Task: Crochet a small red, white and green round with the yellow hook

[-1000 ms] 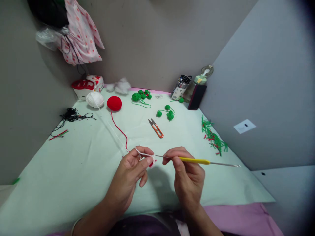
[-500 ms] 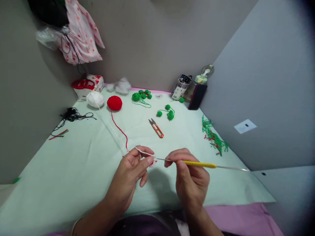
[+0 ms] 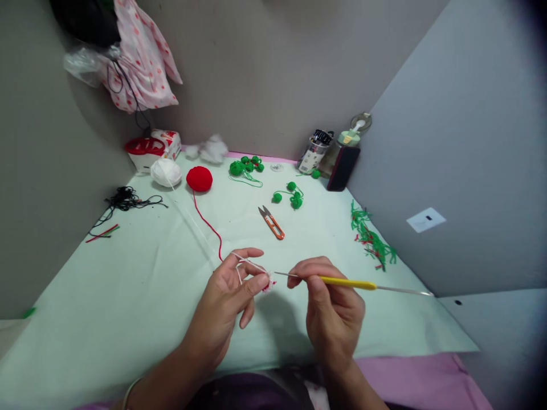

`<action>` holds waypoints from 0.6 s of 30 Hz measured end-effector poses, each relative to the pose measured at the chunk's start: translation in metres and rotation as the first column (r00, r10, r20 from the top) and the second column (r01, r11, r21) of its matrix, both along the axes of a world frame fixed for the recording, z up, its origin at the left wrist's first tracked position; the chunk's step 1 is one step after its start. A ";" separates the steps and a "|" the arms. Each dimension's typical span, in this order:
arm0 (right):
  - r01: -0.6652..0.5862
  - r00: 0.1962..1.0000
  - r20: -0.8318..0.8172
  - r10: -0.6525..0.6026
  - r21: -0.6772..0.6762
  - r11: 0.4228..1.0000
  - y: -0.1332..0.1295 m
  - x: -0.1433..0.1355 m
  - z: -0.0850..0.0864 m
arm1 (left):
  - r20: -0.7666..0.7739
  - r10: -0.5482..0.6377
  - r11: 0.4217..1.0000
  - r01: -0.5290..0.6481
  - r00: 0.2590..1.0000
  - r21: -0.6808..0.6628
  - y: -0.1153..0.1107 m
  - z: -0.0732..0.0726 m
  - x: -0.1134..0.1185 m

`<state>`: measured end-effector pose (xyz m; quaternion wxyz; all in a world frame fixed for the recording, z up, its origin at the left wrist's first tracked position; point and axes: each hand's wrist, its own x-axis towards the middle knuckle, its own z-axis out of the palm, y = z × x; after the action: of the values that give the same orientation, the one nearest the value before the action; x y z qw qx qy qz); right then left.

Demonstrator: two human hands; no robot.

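Between thumb and fingers, my left hand [image 3: 233, 290] pinches a small red-and-white crochet piece [image 3: 268, 283]. White yarn runs over its raised index finger to the piece. My right hand [image 3: 333, 307] grips a crochet hook [image 3: 348, 283] by its yellow handle, the thin metal tip pointing left close to the piece; whether it touches a stitch I cannot tell. A red yarn ball [image 3: 199, 179] and a white yarn ball [image 3: 166, 172] lie beyond my left hand, their strands leading toward it.
Orange thread snips [image 3: 272, 222] lie past my hands. Green crocheted balls [image 3: 294, 199] and more green pieces [image 3: 245, 166] are farther back. Green and red yarn scraps [image 3: 371, 236] lie at the right, black cord [image 3: 126, 199] at the left. A phone [image 3: 343, 168] leans near a pen cup [image 3: 314, 152].
My left index finger has lifted and straightened, with the white yarn over it. The hook's tip has drawn slightly right; my right hand has barely moved.
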<state>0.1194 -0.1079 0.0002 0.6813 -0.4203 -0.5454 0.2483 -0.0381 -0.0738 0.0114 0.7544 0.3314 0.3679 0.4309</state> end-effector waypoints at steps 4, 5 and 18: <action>-0.027 1.000 -0.001 0.027 -0.007 1.000 -0.001 0.000 0.000 | -0.001 -0.012 1.000 0.012 1.000 0.000 0.001 0.000 -0.001; -0.029 1.000 -0.001 0.029 -0.009 1.000 -0.001 -0.001 0.000 | -0.001 -0.015 1.000 0.015 1.000 0.000 0.001 0.000 -0.001; -0.032 0.999 0.014 0.032 -0.016 0.999 -0.001 0.000 0.002 | -0.014 -0.001 1.000 0.001 1.000 0.000 0.001 0.000 -0.001</action>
<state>0.1190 -0.1093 0.0024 0.6702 -0.4186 -0.5547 0.2606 -0.0390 -0.0725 0.0109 0.7519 0.3348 0.3730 0.4284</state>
